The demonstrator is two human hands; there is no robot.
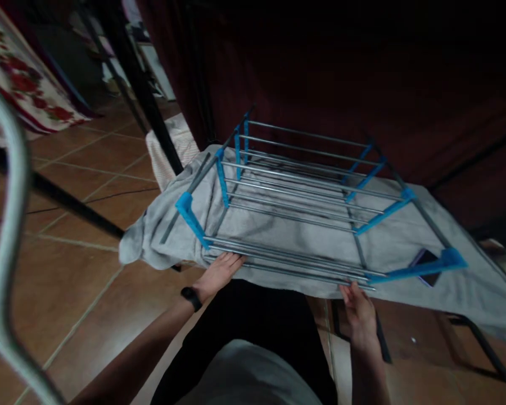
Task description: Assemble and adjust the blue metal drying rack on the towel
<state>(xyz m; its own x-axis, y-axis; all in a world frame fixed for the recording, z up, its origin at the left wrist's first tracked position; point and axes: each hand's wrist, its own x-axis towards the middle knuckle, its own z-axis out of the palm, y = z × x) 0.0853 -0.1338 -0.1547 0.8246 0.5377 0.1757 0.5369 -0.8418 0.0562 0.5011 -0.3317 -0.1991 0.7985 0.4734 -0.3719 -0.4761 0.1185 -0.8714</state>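
Note:
A rack of thin metal rods and blue plastic connectors (191,219) lies on a grey blanket (278,219). Several metal rods (287,261) run side by side along its near edge. My left hand (221,273), with a dark band at the wrist, has its fingers closed around the nearest rod towards its left part; the fingertips are partly hidden. Close to that rod's right end, my right hand (357,304) pinches it between thumb and fingers. Beneath the blue connector on the right, a dark phone (427,267) rests on the blanket.
A curved pale metal tube (8,225) rises at the left, close to the camera. Dark metal poles (139,84) slant behind it. A dark red curtain (320,73) hangs beyond the rack. Tiled floor (80,225) surrounds the blanket-covered surface, and a thin cable crosses it.

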